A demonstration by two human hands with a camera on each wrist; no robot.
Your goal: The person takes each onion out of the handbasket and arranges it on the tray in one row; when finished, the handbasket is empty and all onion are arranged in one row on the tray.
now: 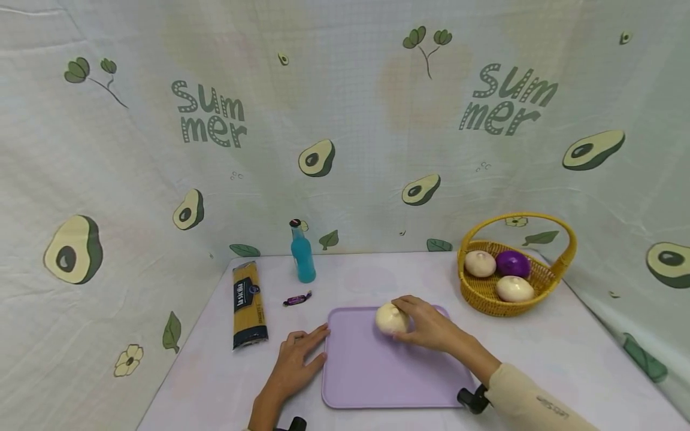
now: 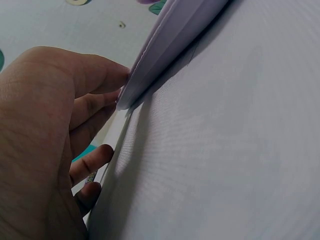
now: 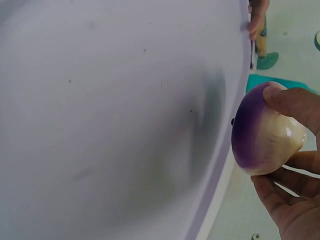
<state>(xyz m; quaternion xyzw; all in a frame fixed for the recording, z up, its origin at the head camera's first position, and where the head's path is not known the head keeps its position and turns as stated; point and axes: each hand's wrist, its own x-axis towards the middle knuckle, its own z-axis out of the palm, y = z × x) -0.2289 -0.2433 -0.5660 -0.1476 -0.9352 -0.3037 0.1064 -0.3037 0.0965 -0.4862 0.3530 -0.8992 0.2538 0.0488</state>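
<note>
In the head view, my right hand [image 1: 431, 323] grips a glossy turnip [image 1: 392, 318] above the far part of a lilac tray [image 1: 388, 371]. The right wrist view shows this turnip [image 3: 270, 130] purple on one side and creamy white on the other, with my thumb and fingertips around its white part. A soft shadow falls on the tray's surface. To the left, my left hand [image 1: 295, 366] touches the tray's left edge with its fingertips. In the left wrist view its thumb and index finger meet the tray's rim [image 2: 165, 55], the other fingers spread loosely.
At the back right stands a yellow wicker basket [image 1: 487, 306] holding two white vegetables and one purple one. On the left lie a spaghetti pack [image 1: 249, 320] and a purple-wrapped candy [image 1: 297, 299]. A blue bottle [image 1: 303, 263] stands near the printed backdrop cloth [image 1: 345, 90].
</note>
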